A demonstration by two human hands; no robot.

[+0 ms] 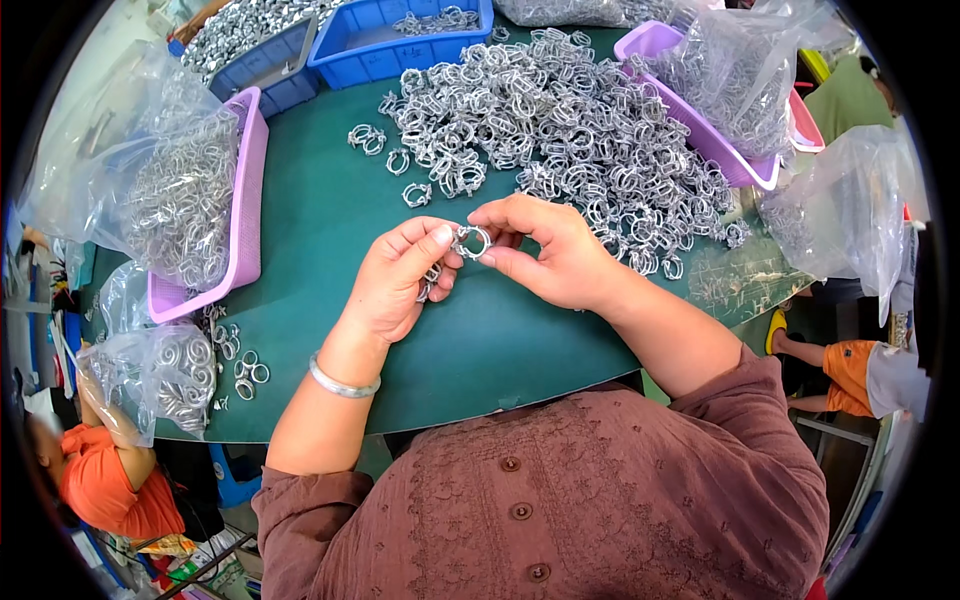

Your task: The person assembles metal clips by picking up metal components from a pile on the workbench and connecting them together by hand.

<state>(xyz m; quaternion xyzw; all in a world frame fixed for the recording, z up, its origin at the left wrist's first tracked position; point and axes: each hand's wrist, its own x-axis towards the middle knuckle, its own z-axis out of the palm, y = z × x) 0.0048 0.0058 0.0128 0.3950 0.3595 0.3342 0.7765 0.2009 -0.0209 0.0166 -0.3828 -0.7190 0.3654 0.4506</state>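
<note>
In front of my chest, a small silver metal ring (486, 243) is pinched between my two hands. My left hand (390, 275) grips its left side with thumb and forefinger, while more silver rings (430, 284) show under the curled fingers of that hand. At the ring's right side, the thumb and forefinger of my right hand (560, 252) close on it. Just beyond my hands, a large heap of similar silver rings (500, 110) spreads over the green table (320, 210). Several loose rings (398, 161) lie at the heap's left edge.
On the left, a purple basket (250, 200) holds a plastic bag of rings; a smaller bag (180, 370) lies nearer. Another purple basket (700, 135) stands right of the heap. Blue bins (400, 55) line the back. People are nearby, one in orange (110, 480) at left.
</note>
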